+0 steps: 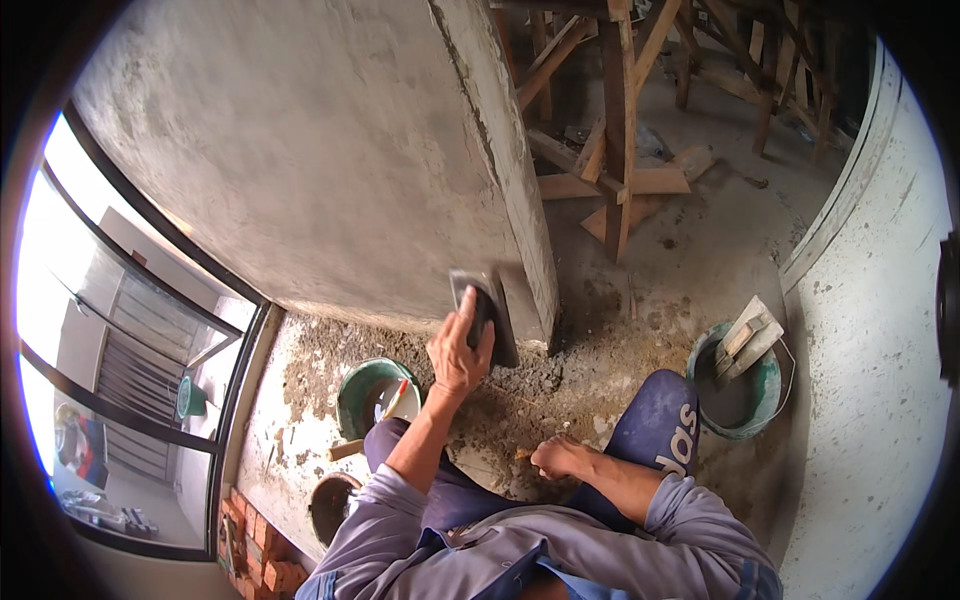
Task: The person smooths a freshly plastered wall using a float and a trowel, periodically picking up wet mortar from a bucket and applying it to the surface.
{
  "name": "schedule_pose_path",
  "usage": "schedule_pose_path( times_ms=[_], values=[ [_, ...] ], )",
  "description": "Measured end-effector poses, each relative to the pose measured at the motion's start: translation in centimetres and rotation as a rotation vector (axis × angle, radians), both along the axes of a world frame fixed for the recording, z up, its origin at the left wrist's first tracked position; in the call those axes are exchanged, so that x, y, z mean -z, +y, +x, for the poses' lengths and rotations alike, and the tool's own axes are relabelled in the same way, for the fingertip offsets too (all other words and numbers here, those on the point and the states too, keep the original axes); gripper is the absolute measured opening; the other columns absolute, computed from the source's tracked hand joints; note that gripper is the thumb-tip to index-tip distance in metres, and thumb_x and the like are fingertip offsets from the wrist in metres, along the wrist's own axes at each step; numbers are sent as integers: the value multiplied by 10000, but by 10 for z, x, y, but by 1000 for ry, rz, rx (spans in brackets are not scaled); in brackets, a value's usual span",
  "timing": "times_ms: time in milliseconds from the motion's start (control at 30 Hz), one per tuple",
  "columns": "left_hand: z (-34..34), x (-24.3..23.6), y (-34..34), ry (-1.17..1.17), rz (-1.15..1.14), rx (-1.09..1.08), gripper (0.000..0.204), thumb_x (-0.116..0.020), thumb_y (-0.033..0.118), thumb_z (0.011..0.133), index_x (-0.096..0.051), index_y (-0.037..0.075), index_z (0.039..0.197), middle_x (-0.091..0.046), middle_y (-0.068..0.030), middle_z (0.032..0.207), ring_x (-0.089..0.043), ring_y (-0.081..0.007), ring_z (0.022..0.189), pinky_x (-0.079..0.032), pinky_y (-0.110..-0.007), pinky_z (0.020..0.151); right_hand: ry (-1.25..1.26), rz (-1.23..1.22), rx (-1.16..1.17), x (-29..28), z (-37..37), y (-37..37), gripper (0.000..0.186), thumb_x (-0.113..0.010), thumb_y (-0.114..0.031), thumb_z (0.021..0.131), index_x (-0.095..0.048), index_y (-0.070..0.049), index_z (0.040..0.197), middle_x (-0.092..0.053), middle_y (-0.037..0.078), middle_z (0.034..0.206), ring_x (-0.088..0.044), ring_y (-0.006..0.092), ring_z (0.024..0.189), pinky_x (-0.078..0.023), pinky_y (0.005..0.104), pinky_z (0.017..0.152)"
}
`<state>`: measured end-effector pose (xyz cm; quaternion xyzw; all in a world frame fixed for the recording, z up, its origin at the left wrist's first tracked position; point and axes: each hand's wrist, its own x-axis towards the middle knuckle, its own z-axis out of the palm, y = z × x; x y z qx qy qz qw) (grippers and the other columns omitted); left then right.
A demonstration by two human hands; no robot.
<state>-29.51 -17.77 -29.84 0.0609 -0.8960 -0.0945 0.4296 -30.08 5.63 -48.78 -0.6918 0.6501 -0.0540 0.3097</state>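
My left hand (pixel 458 358) is closed on a plastering trowel (pixel 506 340), whose dark flat blade lies against the grey plastered wall (pixel 330 170) close to its lower corner edge. Fingers cover the trowel's handle. Lower down, between my bent knees, my right hand (pixel 563 459) is curled up; whether anything is in it is hidden. A green bucket (pixel 349 392) with a red-tipped tool inside stands by my left knee. By my right knee, a second green bucket (pixel 748 430) holds grey mix. A float with a wooden grip (pixel 748 335) rests across it.
Mortar crumbs cover the floor (pixel 590 360) below the wall. A dark pail (pixel 322 512) and stacked red bricks (pixel 250 540) are at the lower left, beside a black-framed window (pixel 150 425). Wooden props (pixel 618 130) stand beyond the corner. A pale wall (pixel 860 380) bounds the right.
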Motion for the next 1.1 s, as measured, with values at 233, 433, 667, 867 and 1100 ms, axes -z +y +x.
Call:
schedule_pose_path(
  times_ms=[233,433,667,867,1100],
  values=[
    [-59,-253,5,416,-96,82,601,-684,160,887,-521,21,1448,-645,-218,1319,-683,-352,1139,-585,-407,937,67,41,19,-2,-2,-16,185,-666,-180,745,-733,-22,814,-715,261,872,-716,437,845,-577,547,704],
    [-64,-153,-23,334,-87,124,625,-729,113,863,-529,51,1452,-592,-197,1405,-616,-344,1248,-547,-397,999,71,-15,27,-18,-3,-25,206,-678,-204,769,-732,-36,875,-721,236,884,-717,421,854,-580,529,719],
    [72,84,11,-220,353,-69,714,-691,245,894,-400,129,1536,-683,-189,1112,-681,-389,938,-560,-451,771,-84,264,-231,-42,0,-32,409,-635,-370,933,-711,-66,1195,-736,168,1077,-686,394,1028,-546,467,896],
    [132,152,44,-574,932,-169,635,-694,280,858,-506,198,1460,-681,-205,1169,-665,-396,1063,-534,-464,910,-815,315,-74,-176,15,-105,333,-581,-236,1005,-687,-6,1221,-730,125,877,-676,171,799,-546,330,766],
    [95,179,68,-450,610,15,428,-634,298,865,-608,58,1218,-668,-202,1126,-622,-377,1086,-510,-489,909,-611,24,114,-159,103,-308,364,-598,-241,970,-663,-11,1245,-712,97,892,-662,173,769,-537,341,717]
  ],
)
